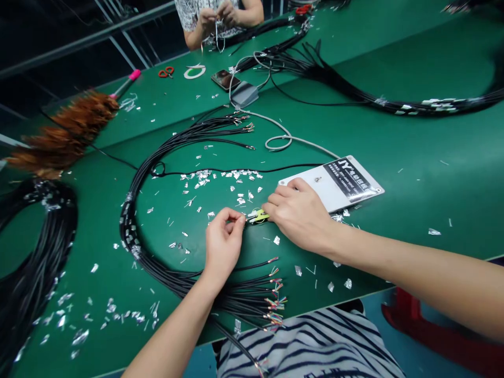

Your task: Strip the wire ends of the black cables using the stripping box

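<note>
My left hand (225, 242) is closed in a pinch at the end of a thin wire, whose tip just shows past the fingertips. Yellow-green snips (259, 216) are gripped in my right hand (296, 211), their jaws pointing at my left fingertips. My palm and fingers hide most of the snips' handles. A bundle of black cables (132, 231) curves in a C around the left side, taped with silvery bands. Its near ends fan out below my left hand with coloured wires (276, 304) bared. At its far ends (246, 128), stripped tips show too.
Right of my hands lies a white labelled device (346, 184) with a grey cord. Foil scraps (202, 178) litter the green table (425, 173). More black cable bundles lie left and back right. Behind are a phone (225, 80), red-handled scissors (166, 72), a tape roll (194, 72) and a co-worker's hands (218, 17).
</note>
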Available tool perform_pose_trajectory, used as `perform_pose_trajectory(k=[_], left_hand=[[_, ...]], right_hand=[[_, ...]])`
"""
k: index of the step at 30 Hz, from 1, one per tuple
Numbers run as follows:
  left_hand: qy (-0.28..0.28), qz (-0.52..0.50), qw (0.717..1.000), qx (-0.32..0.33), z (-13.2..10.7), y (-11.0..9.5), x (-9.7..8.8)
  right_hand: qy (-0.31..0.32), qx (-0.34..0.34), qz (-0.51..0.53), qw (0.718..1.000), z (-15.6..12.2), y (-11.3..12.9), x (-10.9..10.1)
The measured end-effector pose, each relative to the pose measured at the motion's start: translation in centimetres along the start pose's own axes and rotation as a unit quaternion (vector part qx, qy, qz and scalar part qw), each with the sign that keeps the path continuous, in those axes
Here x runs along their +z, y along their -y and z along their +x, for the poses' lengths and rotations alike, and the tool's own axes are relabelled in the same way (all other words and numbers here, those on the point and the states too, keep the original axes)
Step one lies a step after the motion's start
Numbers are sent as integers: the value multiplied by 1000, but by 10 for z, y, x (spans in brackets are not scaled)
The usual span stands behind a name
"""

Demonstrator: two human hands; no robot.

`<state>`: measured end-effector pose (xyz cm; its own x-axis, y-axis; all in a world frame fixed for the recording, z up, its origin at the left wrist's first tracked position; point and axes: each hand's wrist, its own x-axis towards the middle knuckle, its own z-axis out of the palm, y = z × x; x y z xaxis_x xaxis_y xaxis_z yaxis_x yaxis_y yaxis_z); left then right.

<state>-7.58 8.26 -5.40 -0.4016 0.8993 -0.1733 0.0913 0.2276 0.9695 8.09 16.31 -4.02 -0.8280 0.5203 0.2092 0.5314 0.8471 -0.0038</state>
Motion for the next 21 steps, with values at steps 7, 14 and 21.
perform_pose_trajectory(k=[7, 14, 21], left_hand=[[20, -38, 999, -33, 3, 5, 0], [17, -51, 997, -50, 4, 6, 1], [21, -46, 998, -40, 5, 8, 1]], right_hand=[[21, 3, -8, 1000, 2, 0, -2], [42, 6, -22, 999, 3, 1, -5], [30, 5, -29, 999, 1, 1, -4]])
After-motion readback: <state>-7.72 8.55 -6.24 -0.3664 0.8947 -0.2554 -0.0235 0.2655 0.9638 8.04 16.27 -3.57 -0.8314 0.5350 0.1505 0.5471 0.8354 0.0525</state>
